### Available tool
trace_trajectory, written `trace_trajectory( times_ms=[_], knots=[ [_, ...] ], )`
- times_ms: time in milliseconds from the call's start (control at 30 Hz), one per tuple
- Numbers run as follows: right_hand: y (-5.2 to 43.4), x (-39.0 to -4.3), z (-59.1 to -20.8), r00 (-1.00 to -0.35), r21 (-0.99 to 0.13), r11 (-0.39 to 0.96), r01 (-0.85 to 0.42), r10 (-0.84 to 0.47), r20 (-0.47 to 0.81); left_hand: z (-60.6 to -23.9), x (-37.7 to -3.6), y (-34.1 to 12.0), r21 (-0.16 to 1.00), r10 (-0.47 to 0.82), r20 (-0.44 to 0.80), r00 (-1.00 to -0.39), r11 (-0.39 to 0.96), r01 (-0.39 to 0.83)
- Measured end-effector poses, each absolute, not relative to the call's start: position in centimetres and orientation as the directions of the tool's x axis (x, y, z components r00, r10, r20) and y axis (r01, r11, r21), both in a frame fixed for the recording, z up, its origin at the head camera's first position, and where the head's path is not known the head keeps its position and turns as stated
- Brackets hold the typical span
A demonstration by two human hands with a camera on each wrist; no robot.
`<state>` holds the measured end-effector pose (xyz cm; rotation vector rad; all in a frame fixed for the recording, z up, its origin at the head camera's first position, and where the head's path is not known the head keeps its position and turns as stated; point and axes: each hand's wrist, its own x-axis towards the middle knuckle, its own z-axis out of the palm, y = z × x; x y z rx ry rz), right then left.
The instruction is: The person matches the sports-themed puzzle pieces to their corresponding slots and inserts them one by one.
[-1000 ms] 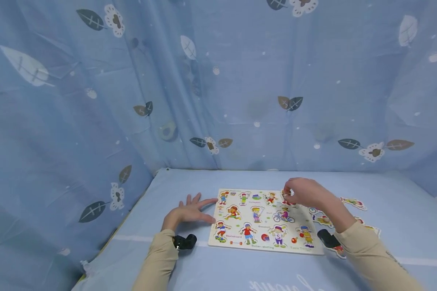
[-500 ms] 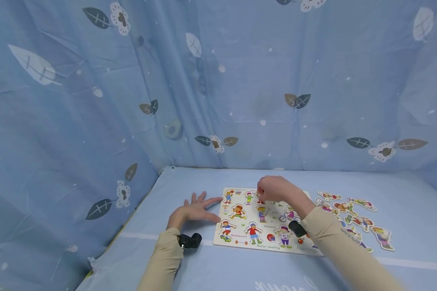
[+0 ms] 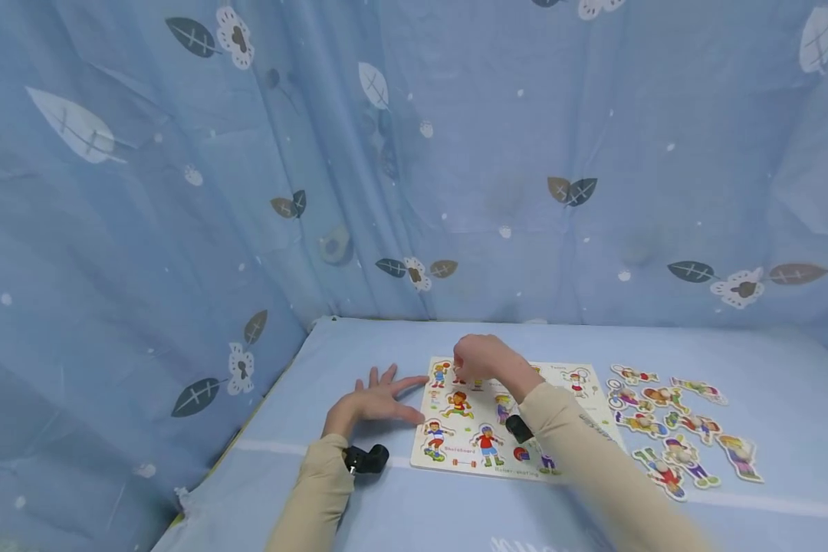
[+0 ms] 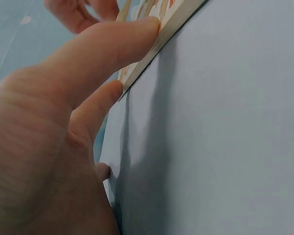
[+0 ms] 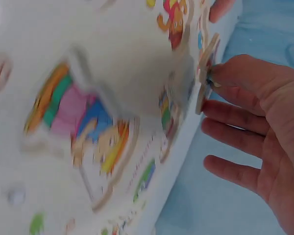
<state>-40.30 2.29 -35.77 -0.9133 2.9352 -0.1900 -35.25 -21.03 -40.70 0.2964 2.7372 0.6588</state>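
Wooden puzzle board (image 3: 481, 412): lower centre of frame. Right hand (image 3: 479, 356), pinching a figure piece (image 5: 205, 59), has shifted from the board's upper right to upper left; piece apparently unseated. Left hand (image 3: 372, 400), fingers spread, touches the left edge.

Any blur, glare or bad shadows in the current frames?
Head: evenly lit, mostly sharp; right sleeve smears toward the bottom edge. Left wrist: dim, dark shadows beside the left hand across the cloth. Right wrist: nearest figure on the puzzle board blurred, glare top left; right hand sharper.
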Motion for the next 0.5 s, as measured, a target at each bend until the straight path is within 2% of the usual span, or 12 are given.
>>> trace_trajectory(
  times_ms=[233,500],
  knots=[
    [0.0,-41.0,-36.6,-0.815,-0.127,0.807,-0.577,-0.579,0.026,-40.9,-35.1,-20.7,0.466,0.255,-0.26,-0.931,0.878,0.11],
    [-1.5,-41.3,-37.1,-0.826,-0.118,0.82,-0.56,-0.564,-0.002,-40.7,-35.2,-21.0,0.462,0.259,-0.266,-0.928,0.88,0.113]
  ],
)
